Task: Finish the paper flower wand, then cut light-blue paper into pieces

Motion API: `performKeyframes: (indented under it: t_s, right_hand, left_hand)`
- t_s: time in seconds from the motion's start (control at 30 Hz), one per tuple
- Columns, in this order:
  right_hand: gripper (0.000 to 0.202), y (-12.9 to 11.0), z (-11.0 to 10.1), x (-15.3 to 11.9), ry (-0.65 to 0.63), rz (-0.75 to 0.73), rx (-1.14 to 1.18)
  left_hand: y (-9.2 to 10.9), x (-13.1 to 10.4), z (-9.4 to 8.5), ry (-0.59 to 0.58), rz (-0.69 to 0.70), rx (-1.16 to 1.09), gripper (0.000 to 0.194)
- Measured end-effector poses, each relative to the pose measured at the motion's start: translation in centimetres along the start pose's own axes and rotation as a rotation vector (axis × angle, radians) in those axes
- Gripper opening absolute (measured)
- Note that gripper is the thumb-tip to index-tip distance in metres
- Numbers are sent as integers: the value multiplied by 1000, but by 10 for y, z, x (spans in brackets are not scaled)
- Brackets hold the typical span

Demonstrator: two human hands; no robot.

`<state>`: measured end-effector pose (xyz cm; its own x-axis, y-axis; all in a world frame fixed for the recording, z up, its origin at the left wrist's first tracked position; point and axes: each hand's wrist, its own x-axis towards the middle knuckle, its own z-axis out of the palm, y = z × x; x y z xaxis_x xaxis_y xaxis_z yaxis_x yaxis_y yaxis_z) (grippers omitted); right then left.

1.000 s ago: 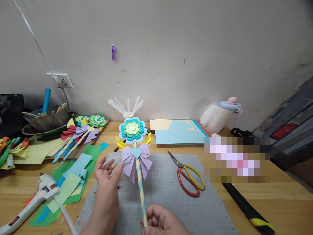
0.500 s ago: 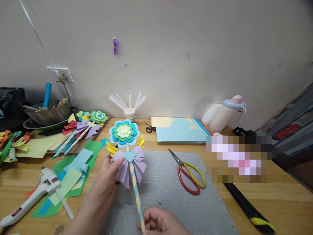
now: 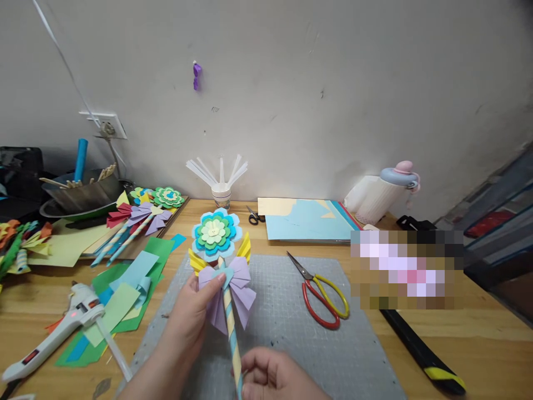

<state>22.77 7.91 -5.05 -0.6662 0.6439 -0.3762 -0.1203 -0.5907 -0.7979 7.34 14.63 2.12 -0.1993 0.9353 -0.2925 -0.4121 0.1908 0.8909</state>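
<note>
Upright before me is a paper flower point(image 3: 215, 232) with layered blue, green and cream petals, on a blue-and-cream striped stem point(image 3: 232, 331). Below the bloom sit yellow folded leaves and a lilac pleated bow point(image 3: 240, 286) with a light blue heart in its middle. My left hand point(image 3: 197, 303) is closed around the bow, thumb pressed on the heart. Lower down, the curled fingers of my right hand point(image 3: 272, 375) grip the stem near its bottom end. A grey cutting mat point(image 3: 291, 339) lies beneath both hands.
Scissors point(image 3: 318, 294) with red and yellow handles rest on the mat at right. A glue gun point(image 3: 62, 333) and green paper scraps point(image 3: 152, 261) lie left. Behind stand a cup of white sticks point(image 3: 221, 194) and coloured sheets point(image 3: 291, 228). Right are a bottle point(image 3: 383, 194) and a black-handled tool point(image 3: 420, 353).
The flower has moved slightly right and down with my left hand. My thumb now covers more of the heart. My right hand still holds the lower stem.
</note>
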Motion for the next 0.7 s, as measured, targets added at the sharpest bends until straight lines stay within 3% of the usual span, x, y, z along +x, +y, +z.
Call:
performKeyframes:
  t_s: [0.13,0.43,0.7]
  right_hand:
    - [61,1,-2,0,-50,0,-22]
    - [57,10,-8,4,-124,-63,42]
    - [61,3,-3,3,-81,-61,12]
  left_hand:
    - [-8,-2,2,-73,-69,0,58]
    - [-12,-8,3,-85,-96,-14,60]
    - [-15,-6,4,-112,-120,56,41]
